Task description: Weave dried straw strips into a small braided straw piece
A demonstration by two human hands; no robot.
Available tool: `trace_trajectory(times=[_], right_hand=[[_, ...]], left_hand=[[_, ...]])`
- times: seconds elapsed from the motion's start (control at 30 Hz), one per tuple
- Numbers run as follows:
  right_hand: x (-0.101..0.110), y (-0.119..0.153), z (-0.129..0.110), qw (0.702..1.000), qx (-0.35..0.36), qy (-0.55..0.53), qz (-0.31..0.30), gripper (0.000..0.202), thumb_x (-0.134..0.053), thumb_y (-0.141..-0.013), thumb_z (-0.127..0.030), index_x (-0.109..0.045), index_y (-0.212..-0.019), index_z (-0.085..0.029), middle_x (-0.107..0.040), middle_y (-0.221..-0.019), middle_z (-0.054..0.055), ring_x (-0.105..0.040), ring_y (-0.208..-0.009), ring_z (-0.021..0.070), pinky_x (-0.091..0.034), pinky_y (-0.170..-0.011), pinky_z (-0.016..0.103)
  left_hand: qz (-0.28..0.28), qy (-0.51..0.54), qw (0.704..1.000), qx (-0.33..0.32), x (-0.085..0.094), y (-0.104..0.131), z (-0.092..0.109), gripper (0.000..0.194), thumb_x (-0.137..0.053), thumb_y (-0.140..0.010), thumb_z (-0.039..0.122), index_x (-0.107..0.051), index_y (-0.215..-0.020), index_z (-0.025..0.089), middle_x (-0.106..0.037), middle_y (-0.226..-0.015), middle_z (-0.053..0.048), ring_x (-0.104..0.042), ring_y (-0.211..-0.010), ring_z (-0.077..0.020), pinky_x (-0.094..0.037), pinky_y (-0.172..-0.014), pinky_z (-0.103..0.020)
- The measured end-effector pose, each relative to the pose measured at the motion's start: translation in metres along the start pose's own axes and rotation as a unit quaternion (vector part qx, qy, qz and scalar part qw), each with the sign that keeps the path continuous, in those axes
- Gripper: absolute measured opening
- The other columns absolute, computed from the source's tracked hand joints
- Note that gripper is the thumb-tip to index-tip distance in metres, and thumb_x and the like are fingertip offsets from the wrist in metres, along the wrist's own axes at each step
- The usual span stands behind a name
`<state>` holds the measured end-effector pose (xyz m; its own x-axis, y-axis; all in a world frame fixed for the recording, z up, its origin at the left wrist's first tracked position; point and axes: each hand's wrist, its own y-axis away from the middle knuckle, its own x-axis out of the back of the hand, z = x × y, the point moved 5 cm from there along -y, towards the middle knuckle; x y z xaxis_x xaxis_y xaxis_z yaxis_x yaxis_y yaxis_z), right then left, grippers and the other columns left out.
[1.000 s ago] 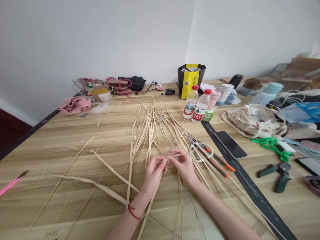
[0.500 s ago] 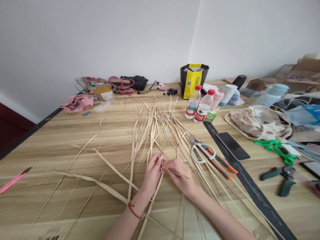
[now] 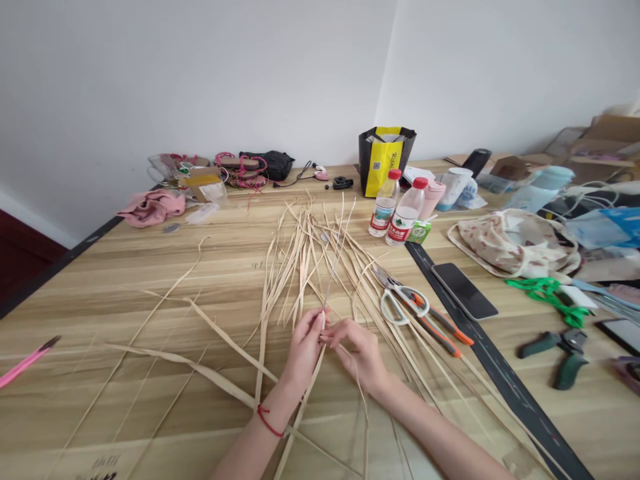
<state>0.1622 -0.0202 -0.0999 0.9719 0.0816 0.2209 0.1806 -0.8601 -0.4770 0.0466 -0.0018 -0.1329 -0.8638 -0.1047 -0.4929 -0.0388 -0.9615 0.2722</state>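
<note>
Thin pale wires (image 3: 334,267) rise from my left hand (image 3: 303,347), which is closed round their lower end together with a plant strip. Close against it on the right, my right hand (image 3: 361,353) has its fingers bent and pinched on a narrow pale strip (image 3: 367,413) that hangs down below the palm. The fingertips of both hands meet around the base of the wires. Beyond the hands, many long dry strips (image 3: 303,257) fan out over the wooden table (image 3: 115,287). More strips (image 3: 215,373) cross at the left and pass under my left forearm.
White-handled scissors (image 3: 395,307) and orange pliers (image 3: 443,333) lie right of the strips, beside a phone (image 3: 464,291). Two bottles (image 3: 384,210) stand before a yellow-black bag (image 3: 385,163). Green-handled cutters (image 3: 565,350) lie at right, a pink tool (image 3: 25,363) at far left.
My right hand has turned slightly and its fingers have lifted and curled. The strip in it now hangs lower beneath the hand. My left hand keeps its hold, nearly unmoved.
</note>
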Motion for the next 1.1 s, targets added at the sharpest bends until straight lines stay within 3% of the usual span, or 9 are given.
trace_trajectory(times=[0.27,0.43,0.6,0.83,0.97,1.1], right_hand=[[0.003,-0.003,0.003,0.998,-0.028,-0.044,0.025,0.011,-0.062,-0.083,-0.018,-0.059,-0.075,-0.024,-0.07,-0.079,0.003,-0.068,-0.078,0.0199,-0.053,-0.075,0.033],[0.008,-0.005,0.004,0.989,-0.072,-0.079,0.103,0.011,-0.063,-0.083,-0.021,-0.054,-0.076,-0.023,-0.066,-0.078,0.003,-0.066,-0.077,0.0187,-0.053,-0.071,0.031],[0.014,-0.006,0.006,0.972,-0.104,-0.12,0.173,0.012,-0.066,-0.081,-0.02,-0.055,-0.078,-0.022,-0.062,-0.079,0.001,-0.063,-0.076,0.0166,-0.051,-0.07,0.029],[0.012,-0.007,0.005,0.981,-0.071,-0.078,0.164,0.012,-0.067,-0.081,-0.018,-0.059,-0.088,-0.023,-0.065,-0.085,0.002,-0.064,-0.081,0.0174,-0.052,-0.073,0.03],[0.008,-0.006,-0.003,0.993,-0.011,0.006,0.119,0.013,-0.064,-0.084,-0.016,-0.059,-0.092,-0.024,-0.068,-0.083,0.002,-0.066,-0.077,0.0163,-0.053,-0.07,0.027],[0.004,-0.004,-0.007,0.997,0.026,0.033,0.063,0.012,-0.062,-0.085,-0.013,-0.061,-0.091,-0.024,-0.069,-0.082,0.003,-0.066,-0.076,0.0165,-0.053,-0.072,0.028]], left_hand=[[-0.011,-0.018,1.0,-0.002,-0.002,0.0,0.003,0.034,-0.075,-0.07,0.042,-0.068,-0.094,0.018,-0.06,-0.077,0.001,-0.056,-0.065,-0.0099,-0.044,-0.061,-0.02],[-0.041,-0.027,0.999,0.008,-0.004,0.001,0.009,0.039,-0.071,-0.074,0.045,-0.067,-0.103,0.02,-0.061,-0.088,-0.003,-0.057,-0.073,-0.0122,-0.045,-0.065,-0.023],[-0.056,-0.066,0.996,0.002,-0.003,0.001,0.009,0.041,-0.071,-0.076,0.039,-0.065,-0.112,0.02,-0.051,-0.067,0.003,-0.043,-0.058,-0.0075,-0.038,-0.056,-0.019],[-0.045,-0.102,0.994,-0.019,0.001,-0.001,0.008,0.037,-0.069,-0.077,0.043,-0.066,-0.105,0.019,-0.055,-0.072,0.001,-0.048,-0.06,-0.0088,-0.041,-0.056,-0.02],[-0.047,-0.108,0.993,-0.025,0.002,-0.001,0.009,0.035,-0.069,-0.076,0.044,-0.065,-0.101,0.02,-0.06,-0.084,-0.001,-0.054,-0.069,-0.0124,-0.044,-0.059,-0.021],[-0.059,-0.105,0.993,-0.02,0.0,0.002,0.009,0.035,-0.068,-0.078,0.043,-0.066,-0.105,0.021,-0.059,-0.083,-0.001,-0.055,-0.074,-0.0139,-0.045,-0.065,-0.022]])
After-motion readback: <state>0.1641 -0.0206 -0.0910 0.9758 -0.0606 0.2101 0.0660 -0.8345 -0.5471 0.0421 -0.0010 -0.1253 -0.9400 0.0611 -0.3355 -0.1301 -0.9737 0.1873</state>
